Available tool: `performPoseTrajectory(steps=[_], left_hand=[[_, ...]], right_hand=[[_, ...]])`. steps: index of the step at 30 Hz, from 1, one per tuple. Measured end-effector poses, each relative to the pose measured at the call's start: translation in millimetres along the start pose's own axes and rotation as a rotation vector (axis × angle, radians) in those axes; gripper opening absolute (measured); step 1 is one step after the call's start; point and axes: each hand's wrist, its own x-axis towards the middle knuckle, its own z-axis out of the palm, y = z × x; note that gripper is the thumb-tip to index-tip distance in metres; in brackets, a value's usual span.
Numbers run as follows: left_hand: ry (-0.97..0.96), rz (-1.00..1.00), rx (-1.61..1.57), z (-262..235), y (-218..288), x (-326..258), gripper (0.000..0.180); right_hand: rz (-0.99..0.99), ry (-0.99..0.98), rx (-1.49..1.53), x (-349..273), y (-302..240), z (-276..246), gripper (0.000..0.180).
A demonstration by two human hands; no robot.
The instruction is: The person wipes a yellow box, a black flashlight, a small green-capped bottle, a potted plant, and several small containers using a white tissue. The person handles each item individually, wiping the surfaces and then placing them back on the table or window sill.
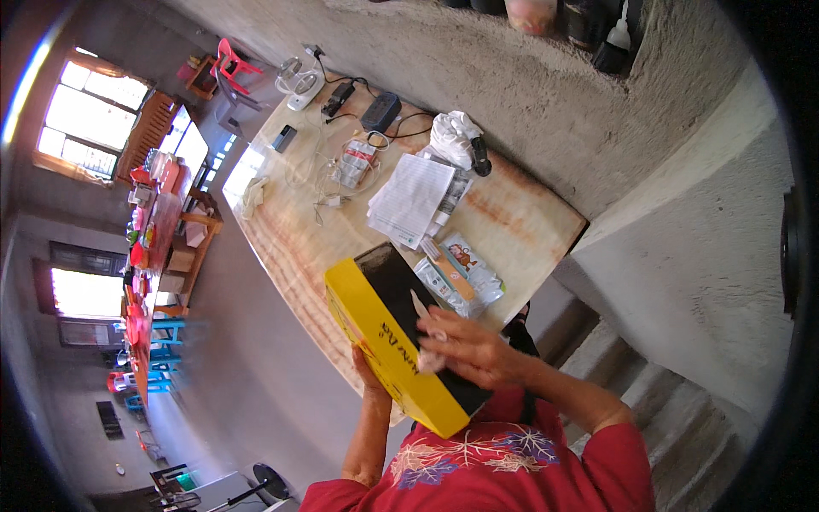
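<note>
A yellow-and-black box (375,319), about shoebox size, is held up at a slant in front of my red shirt, with dark lettering along its yellow side. My left hand (367,370) grips it from the left and below; most of the fingers are hidden behind the box. Over the black face is my right hand (472,348), slightly blurred, its fingers closed on a pale crumpled wipe (420,306) whose pointed end sticks out toward the far side. Beyond the box, on the stone-patterned table (299,247), lie clear plastic packets (478,282).
Printed sheets (412,198), a white cloth (455,139), a black power strip (380,112), cables and a small scale (300,88) lie on the table. A rough wall rises behind; concrete steps (657,418) descend at the right. Across the room, a long table (145,341) carries many things, beside blue stools (167,332).
</note>
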Motion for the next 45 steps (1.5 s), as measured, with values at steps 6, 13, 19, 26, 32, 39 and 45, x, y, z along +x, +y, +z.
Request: performPoseTrajectory(steps=[6,13,19,26,32,39,45], left_hand=[[-0.033,-0.109,0.021,0.5,9.1,-4.3,0.068],[0.003,-0.136,0.054,3.7,8.3,-15.7,0.067],[0.026,-0.161,0.067,-3.1,6.9,-18.9,0.067],[0.034,-0.176,0.064,-5.6,3.9,-18.7,0.067],[0.033,-0.177,0.057,-3.8,2.9,-17.1,0.066],[0.044,-0.157,0.040,5.4,0.0,-14.2,0.066],[0.038,-0.150,0.005,8.5,-5.6,-6.5,0.066]], right_hand=[[0.136,0.237,0.415,22.1,-18.1,7.9,0.040],[0.279,0.395,0.498,102.3,30.0,19.5,0.042],[0.662,0.196,0.596,18.5,35.6,58.5,0.049],[-0.083,0.163,0.358,35.2,-28.4,21.2,0.051],[0.066,0.335,0.459,118.1,31.5,42.5,0.041],[0.514,0.248,0.348,94.5,86.7,72.9,0.046],[0.676,0.016,0.481,14.0,23.2,59.1,0.047]])
